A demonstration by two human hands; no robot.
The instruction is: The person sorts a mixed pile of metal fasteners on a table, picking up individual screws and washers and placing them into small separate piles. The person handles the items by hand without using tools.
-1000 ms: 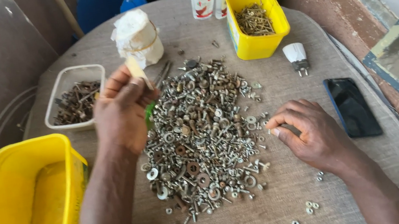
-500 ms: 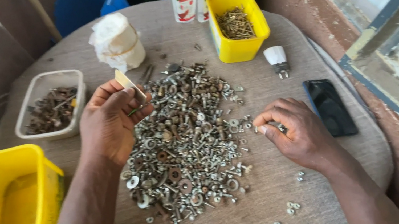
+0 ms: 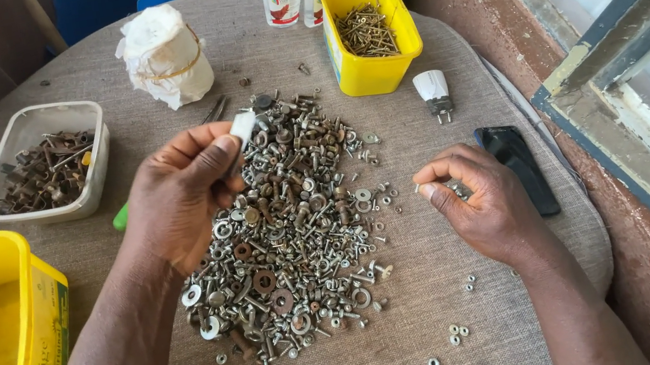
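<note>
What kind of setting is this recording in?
Probably an informal home or backyard workbench: a cloth-covered round table beside a weathered window frame, heaped with mixed metal nuts, bolts and washers, with a small yellow plastic tub of screws nearby.

Soft, even daylight fills the scene — brightest at the window (image 3: 622, 9) on the right, where the panes wash out pale. Shadows under the hands and the pile of nuts and bolts (image 3: 288, 224) stay faint. Focus is sharp mid-frame; wide-angle bending shows toward the edges — no strong glare.
</note>
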